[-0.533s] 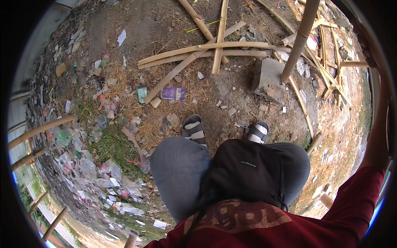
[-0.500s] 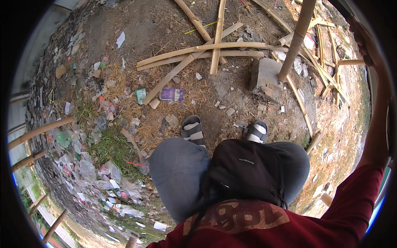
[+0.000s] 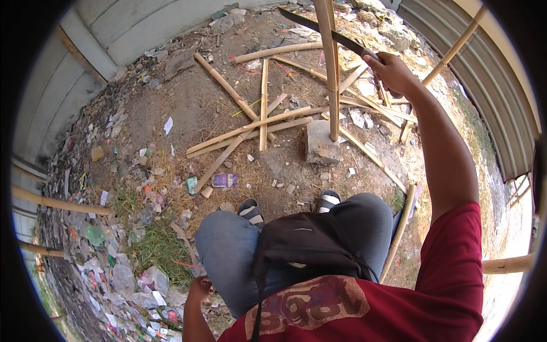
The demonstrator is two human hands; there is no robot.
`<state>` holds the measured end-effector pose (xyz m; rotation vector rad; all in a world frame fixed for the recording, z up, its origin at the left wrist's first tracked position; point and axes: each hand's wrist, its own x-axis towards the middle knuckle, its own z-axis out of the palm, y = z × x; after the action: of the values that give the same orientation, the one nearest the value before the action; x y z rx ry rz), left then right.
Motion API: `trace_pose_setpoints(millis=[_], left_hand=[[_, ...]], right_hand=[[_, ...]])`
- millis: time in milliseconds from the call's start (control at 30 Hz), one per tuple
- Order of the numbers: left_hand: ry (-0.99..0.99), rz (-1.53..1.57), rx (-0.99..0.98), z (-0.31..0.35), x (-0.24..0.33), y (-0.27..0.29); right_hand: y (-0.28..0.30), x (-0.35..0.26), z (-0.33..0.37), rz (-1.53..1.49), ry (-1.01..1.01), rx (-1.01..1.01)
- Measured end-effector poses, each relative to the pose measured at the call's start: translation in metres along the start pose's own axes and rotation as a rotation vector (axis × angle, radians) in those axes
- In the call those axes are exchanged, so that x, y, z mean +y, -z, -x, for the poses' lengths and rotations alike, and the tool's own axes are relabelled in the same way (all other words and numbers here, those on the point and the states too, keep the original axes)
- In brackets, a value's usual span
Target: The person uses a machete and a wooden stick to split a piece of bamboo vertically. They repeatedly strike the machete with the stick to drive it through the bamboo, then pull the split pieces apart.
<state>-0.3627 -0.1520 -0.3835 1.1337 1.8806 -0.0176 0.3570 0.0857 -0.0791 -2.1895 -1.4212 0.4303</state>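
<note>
My right hand (image 3: 393, 74) is closed round the handle of a machete (image 3: 348, 42), with the arm stretched forward. Its long dark blade crosses a bamboo pole (image 3: 327, 62), which hides the blade's middle; the tip shows on the far left side. A gap along the pole's right side looks like a split. The pole's lower end is at a concrete block (image 3: 322, 143). My left hand (image 3: 199, 288) hangs low beside my left thigh, and its fingers are too hidden to read.
Several split bamboo strips (image 3: 228, 139) lie crossed on the ground ahead. Litter and plastic bags (image 3: 122, 279) cover the left side, near a grass patch (image 3: 154, 248). A corrugated metal wall (image 3: 478, 74) rises at right, a pale panel wall (image 3: 137, 34) at far left. A black bag (image 3: 307, 245) rests on my lap.
My right arm has swung from the far right edge inward to the pole, and the machete now shows across it. My left hand has come into view. The view has tilted up.
</note>
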Motion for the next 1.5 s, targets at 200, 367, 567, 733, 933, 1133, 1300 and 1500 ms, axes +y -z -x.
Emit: trace_pose_setpoints(millis=[200,367,567,733,933,1133,1300,1500], left_hand=[[-0.689,0.672,0.343,-0.009,0.248,0.094],[-1.029,0.658,0.140,0.045,0.395,0.084],[-0.991,0.553,0.143,-0.041,0.405,-0.010],[-0.913,0.143,-0.215,-0.038,0.415,-0.030],[-0.852,0.308,-0.001,-0.045,0.413,-0.015],[-0.817,0.496,0.010,-0.007,0.440,-0.011],[-0.830,0.520,0.037,-0.006,0.436,-0.014],[-0.805,0.558,-0.008,-0.034,0.422,-0.013]], right_hand=[[-0.006,-0.022,0.061,0.144,0.011,0.053],[0.019,-0.006,0.104,0.138,-0.099,0.144],[0.041,-0.023,0.122,0.026,-0.207,0.133],[0.079,-0.026,0.130,0.007,-0.166,0.264],[0.116,-0.051,0.122,-0.005,-0.067,0.266],[0.009,0.022,0.095,0.064,-0.107,0.214],[0.043,-0.008,0.099,-0.019,-0.273,0.127],[0.097,-0.040,0.125,-0.037,-0.115,0.304]])
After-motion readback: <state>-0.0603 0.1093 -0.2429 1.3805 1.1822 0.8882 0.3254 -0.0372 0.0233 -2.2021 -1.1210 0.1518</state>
